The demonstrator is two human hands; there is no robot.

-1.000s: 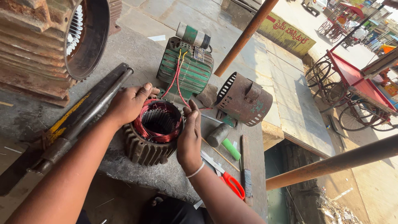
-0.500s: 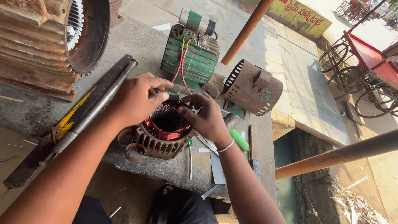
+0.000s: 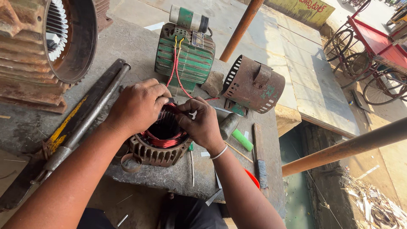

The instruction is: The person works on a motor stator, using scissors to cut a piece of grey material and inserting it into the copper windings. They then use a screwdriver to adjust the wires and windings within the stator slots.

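Observation:
A small ribbed motor stator (image 3: 159, 150) with red copper windings sits on the stone bench (image 3: 135, 51) in front of me. My left hand (image 3: 137, 106) rests over its far left rim, fingers curled and pinching at the windings. My right hand (image 3: 201, 123) meets it from the right, fingers closed on the red winding wire at the top of the stator. Red and yellow leads (image 3: 174, 68) run from there up to a green finned motor (image 3: 185, 57).
A large rusty motor housing (image 3: 46, 46) stands at the far left. A long steel bar (image 3: 85, 118) lies diagonally beside it. A rusty fan cover (image 3: 254, 85), a hammer head (image 3: 229, 125), a green handle (image 3: 242, 140) and a file (image 3: 259, 157) lie right. Wooden poles (image 3: 343, 148) cross nearby.
Both hands have drawn together over the stator's top rim. The view has shifted closer and slightly left, and my right hand has moved from the stator's right side onto the windings.

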